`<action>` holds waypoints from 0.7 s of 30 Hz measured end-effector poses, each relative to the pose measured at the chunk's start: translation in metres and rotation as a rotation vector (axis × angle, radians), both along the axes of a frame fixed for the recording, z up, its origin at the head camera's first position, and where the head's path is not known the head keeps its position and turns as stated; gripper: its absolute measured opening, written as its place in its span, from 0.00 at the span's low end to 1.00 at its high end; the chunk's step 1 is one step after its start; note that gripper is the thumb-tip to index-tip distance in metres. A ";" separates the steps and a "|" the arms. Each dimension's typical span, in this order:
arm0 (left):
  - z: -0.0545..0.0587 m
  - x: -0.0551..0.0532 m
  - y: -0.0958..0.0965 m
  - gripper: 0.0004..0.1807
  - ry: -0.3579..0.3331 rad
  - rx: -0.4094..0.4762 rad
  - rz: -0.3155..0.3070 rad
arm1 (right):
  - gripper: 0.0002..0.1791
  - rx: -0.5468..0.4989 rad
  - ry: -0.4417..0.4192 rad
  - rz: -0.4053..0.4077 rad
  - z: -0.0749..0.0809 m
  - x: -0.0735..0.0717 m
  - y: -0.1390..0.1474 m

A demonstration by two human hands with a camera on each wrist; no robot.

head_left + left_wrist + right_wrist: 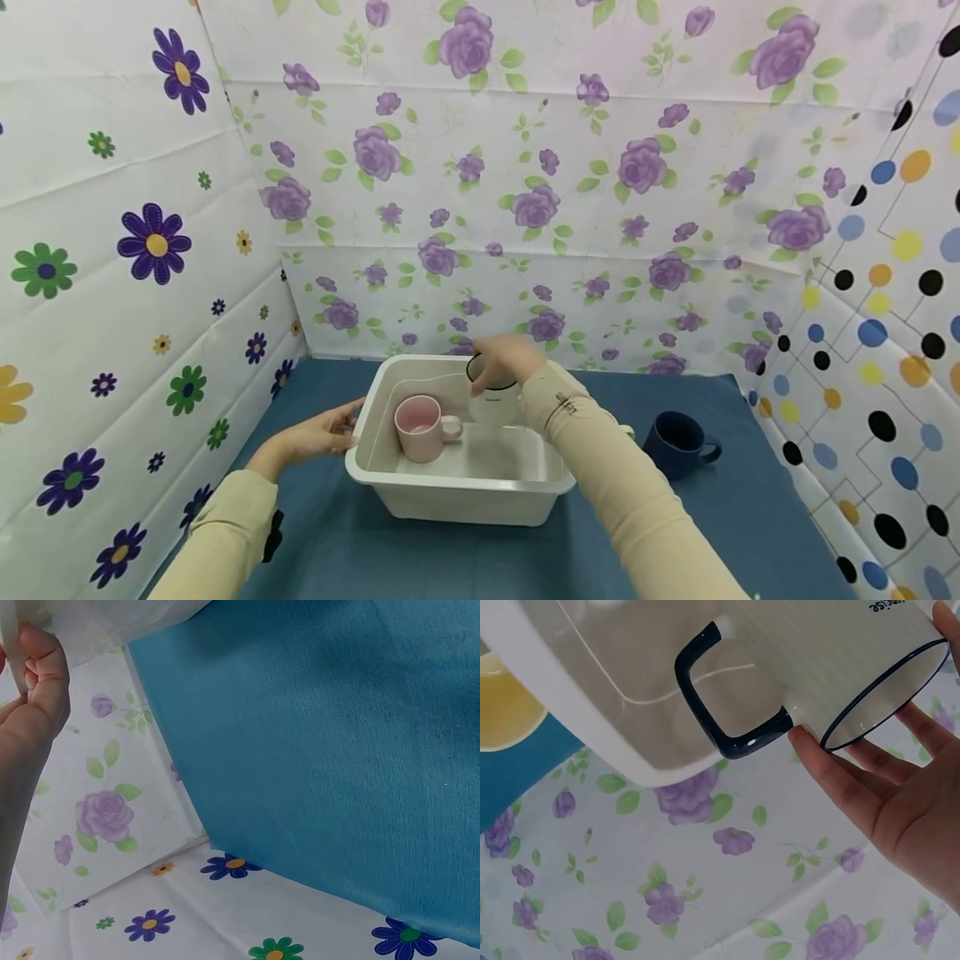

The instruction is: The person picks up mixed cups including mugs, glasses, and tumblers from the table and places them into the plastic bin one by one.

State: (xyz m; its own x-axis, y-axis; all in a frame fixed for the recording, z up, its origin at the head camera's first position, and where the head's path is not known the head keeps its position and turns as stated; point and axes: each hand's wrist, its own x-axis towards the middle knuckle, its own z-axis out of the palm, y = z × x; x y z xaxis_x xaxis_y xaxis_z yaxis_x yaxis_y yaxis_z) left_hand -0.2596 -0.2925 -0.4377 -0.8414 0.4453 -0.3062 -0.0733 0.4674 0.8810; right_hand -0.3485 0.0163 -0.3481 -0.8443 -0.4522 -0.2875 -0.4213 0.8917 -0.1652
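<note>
A white plastic basin [465, 500] stands on the blue-covered table. My left hand [318, 433] grips its left rim, and the left wrist view catches the fingers [46, 671] curled over that edge. Inside the basin, at the left, a pink mug [420, 429] stands upright with its handle to the right. My right hand [510, 360] holds a white mug [491, 407] by its dark-rimmed top, over the back of the basin. In the right wrist view the fingers [855, 787] spread around the rim, and the mug's dark blue handle [705, 712] points away from the palm.
A dark blue mug [675, 446] stands on the table right of the basin. A yellow mug [506, 705] sits beside the basin, mostly hidden behind my right forearm in the head view. Flowered cloth [465, 208] hangs behind the table, with patterned cloths on both sides.
</note>
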 end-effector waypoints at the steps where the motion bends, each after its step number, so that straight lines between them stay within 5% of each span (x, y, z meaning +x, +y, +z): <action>1: 0.000 0.000 0.000 0.43 0.001 0.000 -0.004 | 0.40 0.002 0.007 0.008 -0.002 0.000 0.000; 21: 0.003 0.003 0.002 0.42 -0.005 -0.011 0.023 | 0.36 -0.015 0.050 0.000 -0.061 -0.013 -0.007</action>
